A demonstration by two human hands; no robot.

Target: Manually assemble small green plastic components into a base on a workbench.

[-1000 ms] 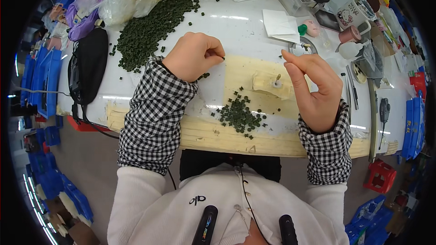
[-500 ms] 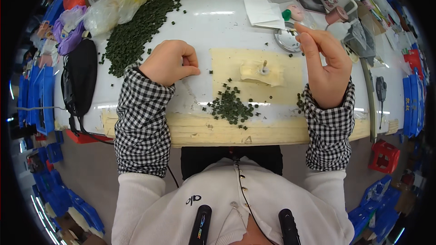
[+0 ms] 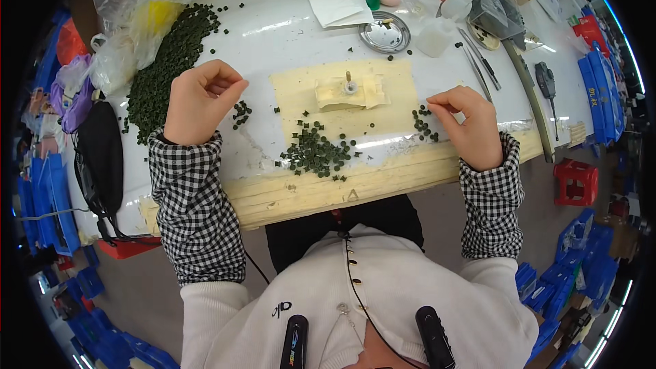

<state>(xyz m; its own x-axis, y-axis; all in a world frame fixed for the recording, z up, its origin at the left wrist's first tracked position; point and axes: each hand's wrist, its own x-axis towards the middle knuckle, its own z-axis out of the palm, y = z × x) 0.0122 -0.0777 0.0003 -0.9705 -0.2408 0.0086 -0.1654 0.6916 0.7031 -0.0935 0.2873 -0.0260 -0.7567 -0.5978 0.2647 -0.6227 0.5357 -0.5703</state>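
1. At the far left, blue bins (image 3: 51, 198) are standing beside our white table (image 3: 260, 44), and a black pouch (image 3: 99, 157) is lying near the table's edge.
2. Beyond the pouch, a purple bag (image 3: 74, 99) and a pale plastic bag (image 3: 113, 65) are sitting close to a large heap (image 3: 160, 61) of small dark green pieces.
3. We are holding our left hand (image 3: 195, 102) in front of the heap's right side, curling the fingers and bringing the thumb up to them; we cannot tell whether anything is between the tips.
4. Just right of that hand, a small cluster (image 3: 241, 115) of the green pieces is lying on the table.
5. In the middle, a loose pile (image 3: 316, 150) of green pieces is spreading over the near edge of a yellow sheet (image 3: 290, 92) and onto the table. On the sheet, a pale block (image 3: 331, 96) is bearing an upright peg (image 3: 349, 78).
6. Farther back, white tissues (image 3: 339, 7) are lying left of a round metal dish (image 3: 393, 44).
7. We are pinching the thumb and forefinger of our right hand (image 3: 471, 126) together beside another cluster (image 3: 424, 123) of green pieces; whether they are gripping one, we cannot tell.
8. Farther right, two slim tools (image 3: 482, 63) are lying on the table, and a red stool (image 3: 575, 182) is standing below.
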